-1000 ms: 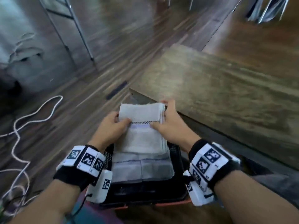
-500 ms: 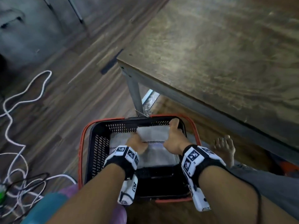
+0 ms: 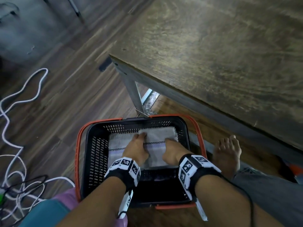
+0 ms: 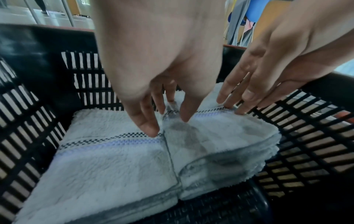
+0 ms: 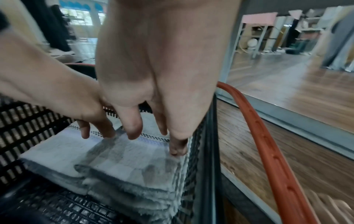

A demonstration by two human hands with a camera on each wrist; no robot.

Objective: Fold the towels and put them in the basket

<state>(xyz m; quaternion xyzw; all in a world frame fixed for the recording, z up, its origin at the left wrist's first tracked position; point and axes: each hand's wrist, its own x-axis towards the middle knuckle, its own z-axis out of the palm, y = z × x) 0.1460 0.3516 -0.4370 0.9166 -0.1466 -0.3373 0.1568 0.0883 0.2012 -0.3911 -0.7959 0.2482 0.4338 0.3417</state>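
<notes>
In the black basket [image 3: 91, 154] with the orange rim, on the wooden floor beside the worktop [image 3: 213, 54], a folded towel [image 3: 157, 154] lies on top of a second folded towel [image 3: 116, 145], set against the right wall; the left hand [image 3: 136, 149] and the right hand [image 3: 173, 151] both reach down onto it, long axis of the upper towel running away from the person. A white cable [image 3: 19, 99] loops on the floor to the left

Left wrist view: the left hand's fingers [image 4: 147, 125] are straight and spread, tips touching the upper towel's left edge at the checked stripe; the right hand's fingers [image 4: 239, 97] lie straight on its far right corner. Neither grips the cloth

Right wrist view: the right hand's fingers [image 5: 134, 128] point down, extended, tips on the towel beside the basket wall. The towel sits directly under both hands, equally near; withdrawal would likely be straight upward
</notes>
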